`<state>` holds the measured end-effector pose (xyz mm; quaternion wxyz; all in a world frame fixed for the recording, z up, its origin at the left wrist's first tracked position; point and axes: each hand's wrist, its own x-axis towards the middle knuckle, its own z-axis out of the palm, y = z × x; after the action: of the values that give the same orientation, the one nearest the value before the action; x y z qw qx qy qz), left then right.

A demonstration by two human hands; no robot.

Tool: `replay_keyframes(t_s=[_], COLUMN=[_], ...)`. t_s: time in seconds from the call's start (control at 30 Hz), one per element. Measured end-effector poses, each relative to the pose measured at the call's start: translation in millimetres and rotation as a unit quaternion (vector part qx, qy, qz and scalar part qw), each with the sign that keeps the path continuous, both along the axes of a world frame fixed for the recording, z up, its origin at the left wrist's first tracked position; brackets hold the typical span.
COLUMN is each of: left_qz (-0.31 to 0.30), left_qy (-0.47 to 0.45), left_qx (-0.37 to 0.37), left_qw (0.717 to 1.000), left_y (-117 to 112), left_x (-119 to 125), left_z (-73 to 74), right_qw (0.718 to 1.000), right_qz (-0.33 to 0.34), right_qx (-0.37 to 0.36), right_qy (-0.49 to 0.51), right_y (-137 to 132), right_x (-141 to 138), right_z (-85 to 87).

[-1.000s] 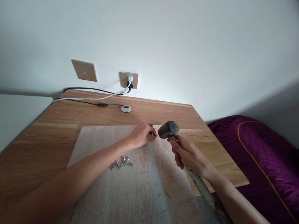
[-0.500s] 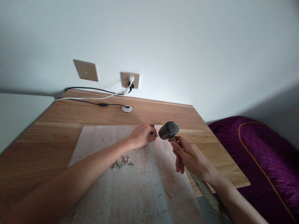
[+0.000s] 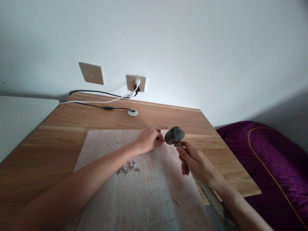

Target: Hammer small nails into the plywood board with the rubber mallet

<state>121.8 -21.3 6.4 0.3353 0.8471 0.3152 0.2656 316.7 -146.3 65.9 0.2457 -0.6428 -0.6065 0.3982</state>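
Note:
My left hand [image 3: 149, 140] rests near the far edge of a pale wooden board [image 3: 144, 199]. Its thumb and fingers pinch a small nail [image 3: 164, 140], of which only a tip shows. Close to those fingertips, on their right, is the dark head of a mallet [image 3: 175, 135]. My right hand [image 3: 196, 162] is closed around the handle just below that head, and the long handle runs back under my forearm. Several loose shiny nails [image 3: 128, 168] lie in a small pile on the board, beside my left forearm. Small dark spots in a row mark the board left of my left hand.
The board lies on a wooden table [image 3: 228, 170]. Cables run along the back to a wall socket [image 3: 136, 83] and a round cable grommet [image 3: 132, 112]. A blank wall plate [image 3: 91, 73] is at the left. Purple fabric [image 3: 274, 166] covers something at the right.
The view has shifted slightly, moving everything a little rightward. The mallet head now sits a little closer to my left fingertips. Both hands keep their hold.

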Motion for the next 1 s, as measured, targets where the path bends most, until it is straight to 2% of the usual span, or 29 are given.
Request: replay_keyframes(t_s=[0.1, 0.27, 0.47, 0.67, 0.87, 1.0], left_qz=[-0.002, 0.013, -0.011, 0.017, -0.016, 0.006], left_qy=[0.0, 0.024, -0.01, 0.019, -0.013, 0.016], left_qx=[0.004, 0.015, -0.002, 0.016, 0.0, 0.007], left_qw=[1.0, 1.0, 1.0, 1.0, 1.0, 1.0], left_y=[0.3, 0.8, 0.4, 2.7, 1.4, 1.9], left_x=[0.4, 1.0, -0.6, 0.8, -1.1, 0.4], left_z=[-1.1, -1.4, -2.0, -5.4, -3.9, -3.5], right_qw=[1.0, 0.998, 0.997, 0.994, 0.995, 0.993], right_qz=[0.002, -0.042, -0.015, -0.054, -0.026, -0.049], right_qx=[0.003, 0.048, 0.022, 0.074, 0.014, 0.054], right_qy=[-0.018, -0.008, -0.069, -0.063, -0.092, -0.093], right_y=[-1.1, -5.1, -5.3, -9.3, -7.5, -8.6], right_x=[-1.4, -8.2, -11.2, -9.8, -11.2, -9.7], right_z=[4.6, 15.5, 4.8, 13.6, 8.3, 15.1])
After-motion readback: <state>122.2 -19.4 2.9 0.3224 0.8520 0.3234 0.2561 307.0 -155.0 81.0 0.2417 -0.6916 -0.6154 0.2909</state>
